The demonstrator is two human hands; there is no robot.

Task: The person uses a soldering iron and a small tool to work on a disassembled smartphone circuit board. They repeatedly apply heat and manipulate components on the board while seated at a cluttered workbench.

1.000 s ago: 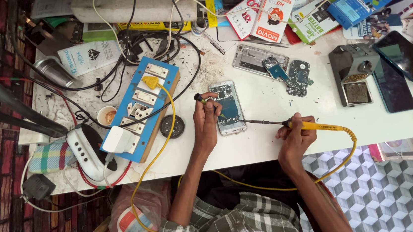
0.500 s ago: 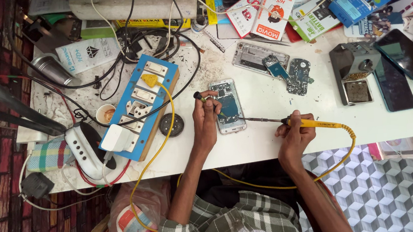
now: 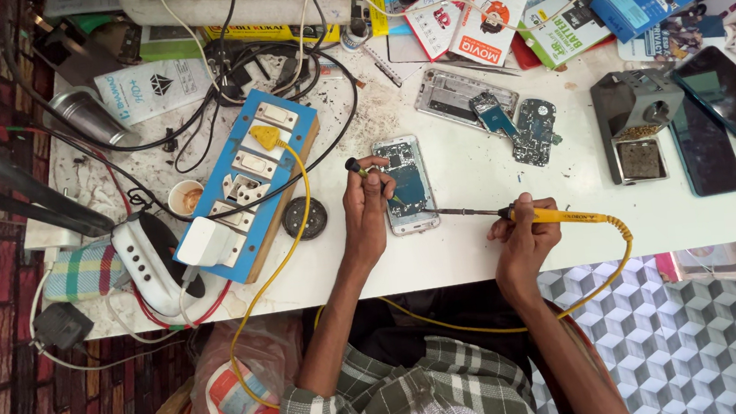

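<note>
An opened phone (image 3: pixel 409 186) with its circuit board showing lies on the white table (image 3: pixel 495 240). My left hand (image 3: pixel 365 205) rests at the phone's left edge and holds a thin tool with a dark knob end (image 3: pixel 352 166). My right hand (image 3: pixel 523 231) grips a yellow-handled soldering iron (image 3: pixel 555 215); its metal tip reaches left to the phone's lower right edge. A yellow cord runs from the iron down past the table's front edge.
A blue power strip board (image 3: pixel 246 186) with plugs and cables sits left of the phone. Loose circuit boards (image 3: pixel 535 130), a phone frame (image 3: pixel 456 97), a grey soldering stand (image 3: pixel 640 117), two dark phones (image 3: pixel 719 114) and packets crowd the back and right.
Both hands stay in place at the phone; the soldering iron tip remains at its lower right edge. Only the camera shifted slightly.
</note>
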